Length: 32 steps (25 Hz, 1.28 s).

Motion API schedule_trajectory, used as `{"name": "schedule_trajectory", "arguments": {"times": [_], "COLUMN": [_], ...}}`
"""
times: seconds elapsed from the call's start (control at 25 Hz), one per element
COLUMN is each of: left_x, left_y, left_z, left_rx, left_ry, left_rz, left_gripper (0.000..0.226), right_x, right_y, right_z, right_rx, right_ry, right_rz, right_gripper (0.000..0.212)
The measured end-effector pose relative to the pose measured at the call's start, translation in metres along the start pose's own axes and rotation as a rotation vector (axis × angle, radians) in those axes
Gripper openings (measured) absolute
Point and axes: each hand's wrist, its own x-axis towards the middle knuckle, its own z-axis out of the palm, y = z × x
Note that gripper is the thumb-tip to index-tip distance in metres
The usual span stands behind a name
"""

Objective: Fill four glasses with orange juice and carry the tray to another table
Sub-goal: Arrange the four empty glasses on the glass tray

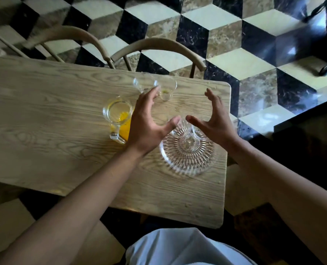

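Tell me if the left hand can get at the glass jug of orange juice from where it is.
Probably yes: the left hand hovers open just right of the glass jug of orange juice, nothing between them.

A dining room, or perhaps a café.
I stand at a wooden table (44,111), two bentwood chairs (158,46) at its far edge, on a cube-patterned marble floor (225,35).

Jug (118,119) left, glasses (155,86) beyond tray (187,155)

dim overall | glare on floor (294,49) at 2 o'clock | my view motion-blurred | corners at 5 and 7 o'clock dark
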Motion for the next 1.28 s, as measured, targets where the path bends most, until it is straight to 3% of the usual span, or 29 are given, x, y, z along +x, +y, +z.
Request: {"name": "schedule_trajectory", "arguments": {"times": [0.2, 0.4, 0.6, 0.8, 1.04, 1.28], "left_x": [0.065, 0.139, 0.154, 0.147, 0.163, 0.164], "left_y": [0.012, -0.054, -0.159, -0.227, -0.241, -0.241], "left_z": [-0.051, -0.093, -0.061, -0.015, 0.011, 0.02], "left_rx": [-0.052, 0.094, 0.072, 0.028, -0.052, -0.12], "left_ry": [0.084, 0.062, -0.113, -0.242, -0.258, -0.251], "left_rz": [0.022, 0.027, -0.223, -0.308, -0.289, -0.312], "left_gripper": [0.094, 0.098, 0.12, 0.112, 0.108, 0.089], "right_x": [0.055, 0.108, 0.143, 0.166, 0.186, 0.181], "right_y": [-0.029, -0.013, 0.04, 0.081, 0.089, 0.082], "right_z": [0.007, 0.024, 0.064, 0.08, 0.096, 0.099], "right_rx": [-0.012, -0.041, -0.05, -0.069, 0.06, 0.069], "right_ry": [-0.017, -0.07, -0.19, -0.296, -0.301, -0.268], "right_rz": [-0.074, -0.088, 0.01, 0.025, 0.016, -0.012], "right_gripper": [0.115, 0.117, 0.122, 0.108, 0.091, 0.078]}}
